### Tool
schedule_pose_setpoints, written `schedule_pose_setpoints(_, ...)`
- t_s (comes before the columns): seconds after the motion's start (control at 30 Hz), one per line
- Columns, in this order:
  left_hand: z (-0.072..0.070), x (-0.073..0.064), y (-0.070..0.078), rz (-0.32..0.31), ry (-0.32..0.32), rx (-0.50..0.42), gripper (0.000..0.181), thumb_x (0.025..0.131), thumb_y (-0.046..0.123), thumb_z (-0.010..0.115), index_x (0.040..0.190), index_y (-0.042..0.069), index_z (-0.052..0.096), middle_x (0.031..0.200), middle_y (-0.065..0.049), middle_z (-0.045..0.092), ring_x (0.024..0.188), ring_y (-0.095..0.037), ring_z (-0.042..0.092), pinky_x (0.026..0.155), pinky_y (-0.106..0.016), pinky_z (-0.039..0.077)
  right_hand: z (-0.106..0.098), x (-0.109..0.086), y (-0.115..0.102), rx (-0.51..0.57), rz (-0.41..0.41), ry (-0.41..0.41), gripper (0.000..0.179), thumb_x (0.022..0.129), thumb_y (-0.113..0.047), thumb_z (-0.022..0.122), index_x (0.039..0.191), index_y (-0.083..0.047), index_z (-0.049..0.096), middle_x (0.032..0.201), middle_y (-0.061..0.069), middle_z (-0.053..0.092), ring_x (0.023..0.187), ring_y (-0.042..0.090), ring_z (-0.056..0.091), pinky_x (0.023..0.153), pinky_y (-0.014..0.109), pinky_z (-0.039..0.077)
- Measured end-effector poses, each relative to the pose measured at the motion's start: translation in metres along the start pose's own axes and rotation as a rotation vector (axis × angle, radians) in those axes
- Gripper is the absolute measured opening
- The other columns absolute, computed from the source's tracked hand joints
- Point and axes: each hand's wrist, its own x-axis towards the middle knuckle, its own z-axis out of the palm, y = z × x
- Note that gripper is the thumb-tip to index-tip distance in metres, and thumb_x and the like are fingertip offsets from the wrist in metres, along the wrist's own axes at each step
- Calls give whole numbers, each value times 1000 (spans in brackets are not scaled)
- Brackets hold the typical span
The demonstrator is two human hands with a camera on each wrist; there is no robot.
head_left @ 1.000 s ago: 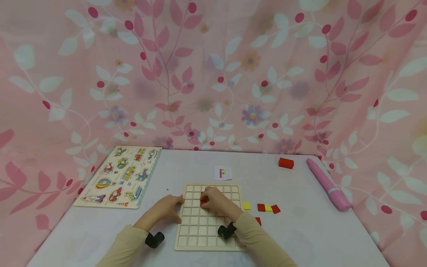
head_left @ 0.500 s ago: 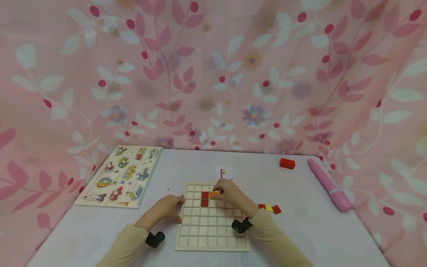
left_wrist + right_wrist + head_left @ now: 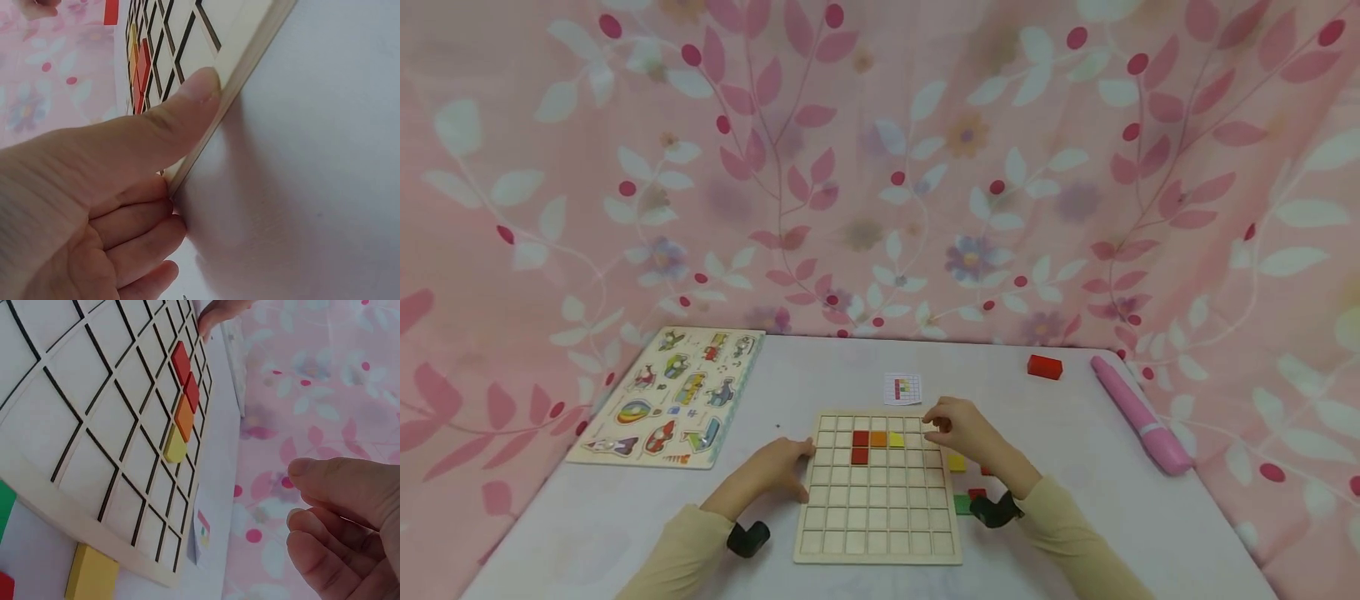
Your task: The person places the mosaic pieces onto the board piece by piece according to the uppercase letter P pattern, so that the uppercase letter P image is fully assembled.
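Currently my left hand (image 3: pixel 777 467) rests, unclenched, against the left edge of the grid board (image 3: pixel 876 559) on the bench (image 3: pixel 587 533); my right hand (image 3: pixel 967 433), loose and empty, hovers by its far right corner, beyond four coloured tiles (image 3: pixel 878 439).

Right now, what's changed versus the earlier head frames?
Right hand moved right, nothing visible in its fingers, leaving the orange tile and yellow tile fully uncovered on the board. Unchanged: left hand at the board's left edge, red block, pink pen.
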Motion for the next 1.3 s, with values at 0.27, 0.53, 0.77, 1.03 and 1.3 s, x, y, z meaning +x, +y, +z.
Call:
schedule_pose_setpoints(0.27,-4,-2,-3,8,15,13,70,53,21,86,115,1,59,120,-16,54,108,-37,47,90,-47,36,-23,-15,4,-10,82,26,15,73,-8,73,87,-5,67,72,-2,52,64,12,47,56,20,46)
schedule_pose_setpoints(0.53,-2,-5,-1,-10,3,-14,72,52,22,85,116,1,58,122,-16,52,109,-37,46,91,-47,35,-31,-35,14,-34,104,26,16,71,-5,74,85,-5,67,69,-2,52,61,11,45,53,19,44)
schedule_pose_setpoints(0.77,1,-4,-1,3,3,-40,71,53,21,85,116,1,58,123,-17,51,109,-37,46,91,-46,36,-28,-52,22,-18,190,-23,18,72,-5,74,88,-3,67,69,-4,49,62,13,45,53,20,44)
schedule_pose_setpoints(1.03,1,-3,2,17,3,-3,71,52,22,86,114,0,59,118,-18,54,107,-36,49,89,-46,37,-21,-66,37,2,272,-82,19,73,-7,73,91,-1,66,68,-5,48,63,13,45,53,20,44)
schedule_pose_setpoints(1.3,-4,-2,4,24,5,18,72,52,22,86,114,-1,59,114,-18,56,104,-36,50,87,-47,38,-15,-74,50,-19,326,-125,24,71,-7,75,92,-1,66,67,-3,48,64,14,44,54,20,43)
